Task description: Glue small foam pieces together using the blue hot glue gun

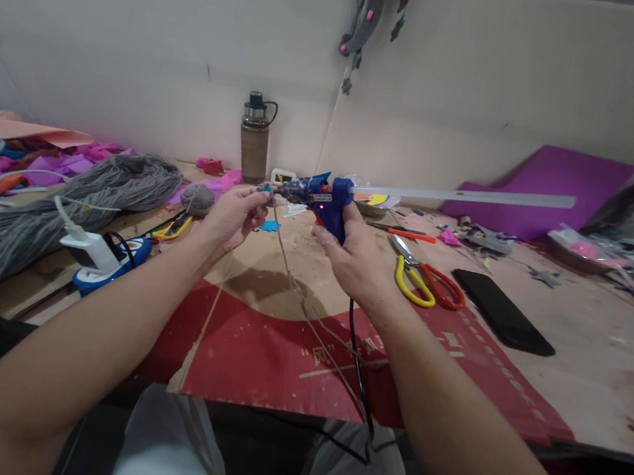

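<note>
My right hand [353, 254] is wrapped round the handle of a blue glue gun [325, 196], nozzle pointing left, with a long white glue stick [474, 196] sticking out of its back to the right. Its black cord [355, 367] drops toward my lap. My left hand [231, 218] pinches the end of a thin grey yarn-wrapped wire [294, 277] right at the gun's nozzle. The wire trails down over the brown and red cardboard [278, 357] on the table.
A bundle of grey yarn [32, 223] and a white charger [90, 248] lie left. Yellow-and-red scissors [425, 279] and a black phone [503, 311] lie right. A water bottle [254, 138] stands by the wall; purple foam sheet [545, 190] leans at back right.
</note>
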The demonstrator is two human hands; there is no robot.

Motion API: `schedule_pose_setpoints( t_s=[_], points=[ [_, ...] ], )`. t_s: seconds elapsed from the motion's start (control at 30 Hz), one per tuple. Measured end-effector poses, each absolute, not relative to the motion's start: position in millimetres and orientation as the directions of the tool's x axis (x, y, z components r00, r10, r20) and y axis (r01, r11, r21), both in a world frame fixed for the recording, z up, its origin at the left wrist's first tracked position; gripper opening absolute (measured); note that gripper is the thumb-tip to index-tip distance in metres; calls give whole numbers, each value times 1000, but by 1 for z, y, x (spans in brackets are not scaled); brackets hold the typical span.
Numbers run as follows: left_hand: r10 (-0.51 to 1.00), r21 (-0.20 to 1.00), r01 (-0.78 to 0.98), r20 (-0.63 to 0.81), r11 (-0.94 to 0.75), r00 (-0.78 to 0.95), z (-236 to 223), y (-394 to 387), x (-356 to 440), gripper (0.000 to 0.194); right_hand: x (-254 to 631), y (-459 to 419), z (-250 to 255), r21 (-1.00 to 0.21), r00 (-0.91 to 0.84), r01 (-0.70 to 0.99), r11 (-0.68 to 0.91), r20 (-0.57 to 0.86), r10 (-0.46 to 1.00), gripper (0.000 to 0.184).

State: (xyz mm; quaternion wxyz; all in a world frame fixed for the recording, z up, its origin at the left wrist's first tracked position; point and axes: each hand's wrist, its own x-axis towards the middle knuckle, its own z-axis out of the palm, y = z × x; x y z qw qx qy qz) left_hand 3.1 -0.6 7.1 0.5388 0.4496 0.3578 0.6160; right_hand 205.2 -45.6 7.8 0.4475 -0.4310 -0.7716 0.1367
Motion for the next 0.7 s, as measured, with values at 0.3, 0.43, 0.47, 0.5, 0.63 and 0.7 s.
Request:
schedule_pose_setpoints(
  t_s=[0.3,0.43,0.47,0.5,0.63,0.7],
  points=[
    [984,929,-326,177,-173,-17,6,0,3,11,205,-47,9,-595,-220,557,579,567,794,45],
    [982,919,-349,189,-183,-17,6,0,3,13,205,-46,9,-598,-222,546,587,572,789,45],
    [981,918,-351,192,-185,-14,6,1,3,13,205,-46,8,-595,-225,543,592,576,786,45],
    [981,919,-349,194,-185,-11,5,1,3,12,205,-46,8,-593,-226,542,596,580,783,45],
    [982,924,-337,191,-181,-2,4,2,3,11,204,-45,7,-588,-217,545,597,589,779,45],
    [982,921,-344,191,-180,-4,5,1,3,12,204,-45,7,-590,-218,540,600,591,777,43]
  ],
)
